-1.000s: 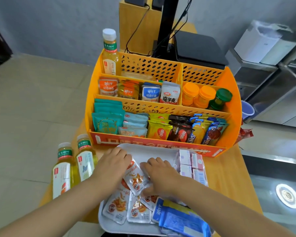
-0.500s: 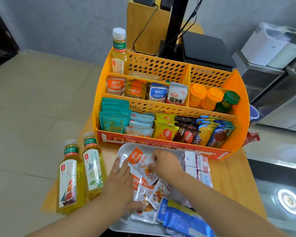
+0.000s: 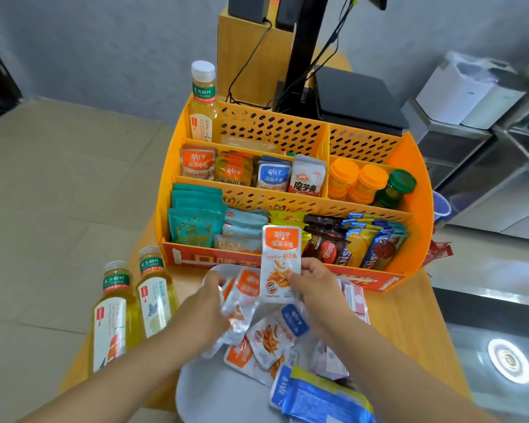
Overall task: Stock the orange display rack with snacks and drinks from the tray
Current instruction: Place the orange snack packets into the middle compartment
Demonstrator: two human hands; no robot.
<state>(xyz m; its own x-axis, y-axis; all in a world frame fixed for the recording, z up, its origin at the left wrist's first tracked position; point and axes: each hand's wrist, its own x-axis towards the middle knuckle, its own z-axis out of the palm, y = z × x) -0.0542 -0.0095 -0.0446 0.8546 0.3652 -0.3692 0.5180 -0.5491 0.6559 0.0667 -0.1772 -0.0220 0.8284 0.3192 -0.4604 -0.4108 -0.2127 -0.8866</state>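
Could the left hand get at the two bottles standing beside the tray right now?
Probably not at once: the left hand grips a bunch of packets over the tray. The bottles stand unblocked just left of it, so it would have to let go first.

The orange display rack (image 3: 409, 190) looked like matt perforated plastic; the fish snack packet (image 3: 280, 264) was glossy, crinkled foil-like film; the tea bottles (image 3: 135, 303) were clear shiny plastic with paper-like labels; the tray (image 3: 214, 392) was smooth pale plastic; the bench (image 3: 409, 325) showed a smooth wood-look surface.
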